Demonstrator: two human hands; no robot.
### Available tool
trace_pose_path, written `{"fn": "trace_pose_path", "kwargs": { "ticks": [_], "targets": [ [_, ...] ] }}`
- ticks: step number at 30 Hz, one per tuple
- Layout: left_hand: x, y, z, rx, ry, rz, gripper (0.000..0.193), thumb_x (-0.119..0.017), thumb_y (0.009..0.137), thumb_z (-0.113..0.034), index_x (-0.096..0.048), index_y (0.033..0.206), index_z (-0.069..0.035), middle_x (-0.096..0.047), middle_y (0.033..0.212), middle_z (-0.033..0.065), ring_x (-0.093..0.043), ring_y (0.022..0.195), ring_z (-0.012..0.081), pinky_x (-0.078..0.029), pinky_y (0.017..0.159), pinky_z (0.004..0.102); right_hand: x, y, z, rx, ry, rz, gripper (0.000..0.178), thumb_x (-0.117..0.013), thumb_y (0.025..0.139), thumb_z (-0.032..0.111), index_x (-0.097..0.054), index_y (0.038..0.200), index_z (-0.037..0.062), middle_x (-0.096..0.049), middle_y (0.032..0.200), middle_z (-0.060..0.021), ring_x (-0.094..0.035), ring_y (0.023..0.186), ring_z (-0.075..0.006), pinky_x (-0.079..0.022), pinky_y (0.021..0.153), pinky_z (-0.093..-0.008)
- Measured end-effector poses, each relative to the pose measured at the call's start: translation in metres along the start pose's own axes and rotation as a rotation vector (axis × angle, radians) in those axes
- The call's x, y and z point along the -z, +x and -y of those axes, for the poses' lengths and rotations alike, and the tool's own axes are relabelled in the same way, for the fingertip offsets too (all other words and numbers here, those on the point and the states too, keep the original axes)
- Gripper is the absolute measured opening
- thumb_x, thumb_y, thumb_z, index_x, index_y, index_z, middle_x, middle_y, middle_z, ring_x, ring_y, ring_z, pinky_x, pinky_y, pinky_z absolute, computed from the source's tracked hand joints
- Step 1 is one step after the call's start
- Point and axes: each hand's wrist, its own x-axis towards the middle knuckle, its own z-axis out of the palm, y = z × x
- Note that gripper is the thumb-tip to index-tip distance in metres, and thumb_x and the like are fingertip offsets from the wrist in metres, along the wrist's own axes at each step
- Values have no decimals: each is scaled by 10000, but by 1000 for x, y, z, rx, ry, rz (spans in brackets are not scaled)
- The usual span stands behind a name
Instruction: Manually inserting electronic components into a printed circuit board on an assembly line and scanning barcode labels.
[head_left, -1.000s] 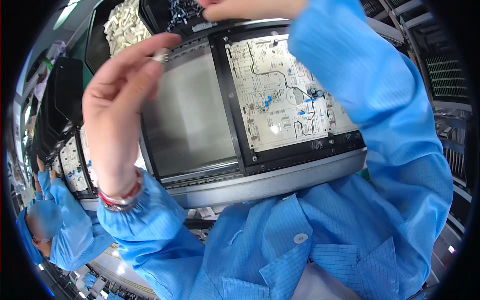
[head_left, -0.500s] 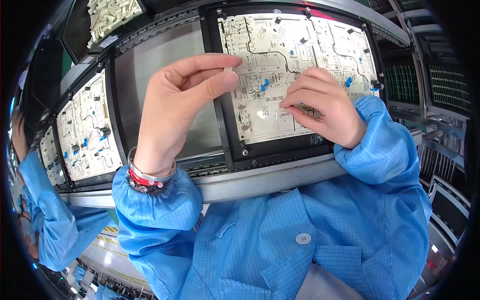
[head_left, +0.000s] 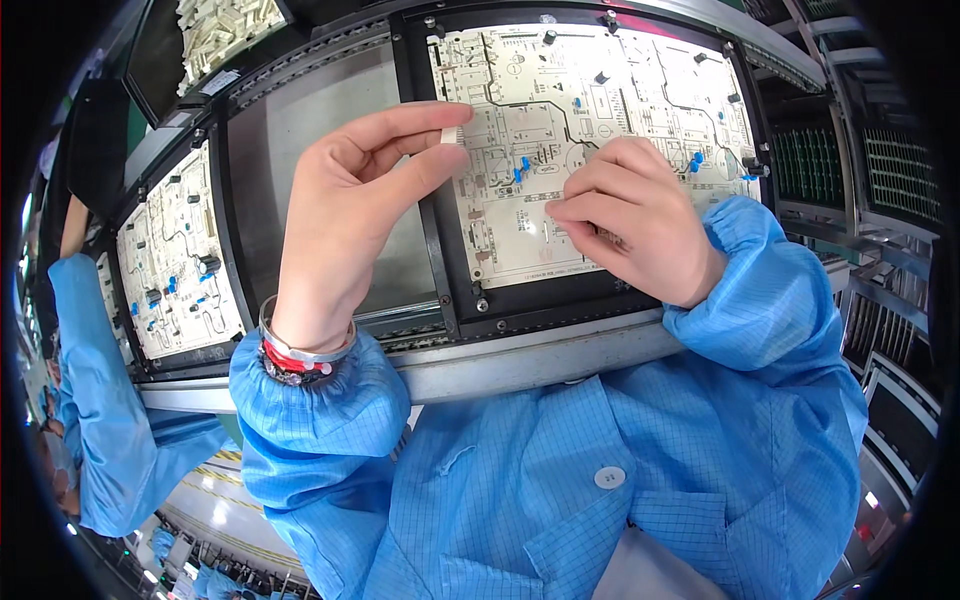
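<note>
My left hand [head_left: 365, 185] pinches a small white connector [head_left: 452, 134] between thumb and index finger, above the left edge of a white circuit board [head_left: 520, 250]. My right hand [head_left: 640, 220] hovers over the board's lower middle, thumb and fingers pressed together. What those fingertips hold, if anything, is hidden; a thin pale sliver shows just below them. Blue components [head_left: 521, 170] stand on the board between my two hands. A black frame [head_left: 560, 290] surrounds the board, and my right hand hides part of the board's lower right.
A metal rail [head_left: 520, 370] runs along the near side. Further left sits another populated board [head_left: 170, 260] in its frame. A black bin of white connectors [head_left: 225, 40] is at the upper left. A co-worker's blue sleeve [head_left: 95, 380] reaches in at far left. Racks [head_left: 890, 170] stand at right.
The board and its frame have shifted slightly left. My right fingertips have moved a little left, while my left hand has tilted slightly, showing more of the connector. The co-worker's arm has moved right.
</note>
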Motion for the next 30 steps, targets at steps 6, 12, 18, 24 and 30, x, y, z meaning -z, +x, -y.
{"fn": "trace_pose_path", "kwargs": {
  "ticks": [6,12,18,24,30],
  "targets": [
    [-2,-2,0,28,21,-37,257,-628,809,-1,-635,1064,21,-658,945,42,-577,873,60,-439,776,174,42,1,4,231,515,49,135,-697,706,55,-672,838,50,-630,812,-49,-589,792,-242,-490,703,-357],
    [-36,9,-12,2,217,185,220,-606,804,20,-636,1022,23,-587,945,5,-553,861,52,-468,737,196,135,-40,28,408,1932,286,186,-631,806,98,-636,713,-63,-665,741,-165,-654,688,-238,-555,679,-398],
    [-76,40,-7,-67,465,282,228,-611,816,-9,-637,1043,-19,-585,1066,29,-550,934,88,-467,838,239,137,-57,33,430,1925,270,187,-627,811,105,-636,727,-61,-661,755,-164,-649,697,-244,-553,686,-402],
    [-97,66,15,-480,767,179,421,-677,711,-25,-583,1120,-51,-648,905,59,-593,806,185,-505,738,294,130,-58,35,452,1938,256,188,-624,815,113,-636,741,-60,-657,769,-164,-643,706,-250,-552,692,-407],
    [-95,69,20,-468,830,165,495,-708,685,-3,-561,1153,-63,-658,903,65,-576,762,190,-501,712,304,128,-58,18,455,1966,268,190,-620,820,120,-635,755,-58,-653,783,-163,-638,714,-256,-550,698,-411]
  ]
}}
